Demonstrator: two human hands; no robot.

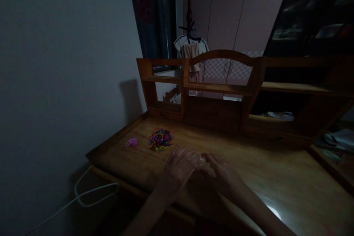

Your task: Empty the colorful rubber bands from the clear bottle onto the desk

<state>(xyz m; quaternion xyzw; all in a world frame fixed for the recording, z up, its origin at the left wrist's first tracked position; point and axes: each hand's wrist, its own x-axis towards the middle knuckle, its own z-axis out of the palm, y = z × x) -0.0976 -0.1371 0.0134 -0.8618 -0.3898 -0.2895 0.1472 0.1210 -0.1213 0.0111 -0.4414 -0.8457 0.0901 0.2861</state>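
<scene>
Both my hands meet low over the desk top, close to its front edge. Between them is a small clear, shiny plastic piece [203, 162]; the dim light hides its exact kind. My left hand [180, 164], back upward, has its fingers bent against the plastic's left side. My right hand [222, 175] is closed on the other side, thumb and fingers around it. Just beyond my left hand lies a loose pile of small multicoloured bands [161, 140]. A purple-pink bundle with a loop [133, 141] rests left of the pile.
The wooden desk [265, 169] has a shelf unit [221, 88] along its back. A white wall [69, 62] borders the left side, where a white cable [96, 191] hangs. Papers [341, 138] lie at the far right. Clothes [190, 49] hang behind, before pink cabinets [226, 18].
</scene>
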